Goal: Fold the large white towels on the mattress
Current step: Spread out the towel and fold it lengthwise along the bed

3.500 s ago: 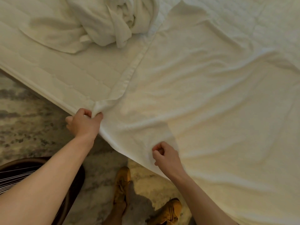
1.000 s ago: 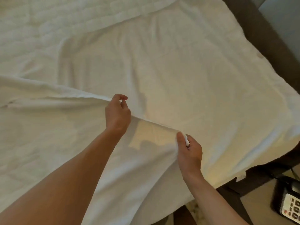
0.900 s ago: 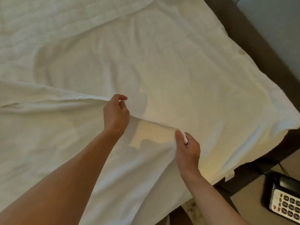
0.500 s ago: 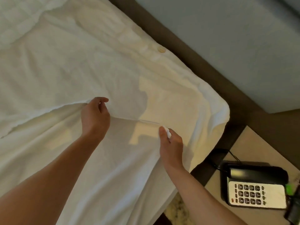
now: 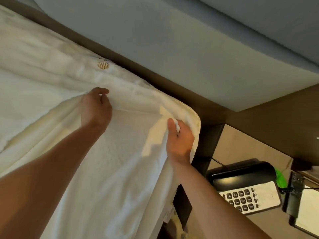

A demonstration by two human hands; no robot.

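Left hand (image 5: pixel 95 107), right hand (image 5: pixel 179 137) pinched towel (image 5: pixel 112 169) edge near mattress (image 5: pixel 114 69) corner; fold judged underway; next: align edges.

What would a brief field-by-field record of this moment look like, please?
towel: white, one edge lifted, the rest draped over the mattress
left hand: pinches the lifted edge
right hand: pinches the same edge, by the mattress corner
beside the bed: black telephone with a pale keypad, on a low surface
fold: not yet laid down
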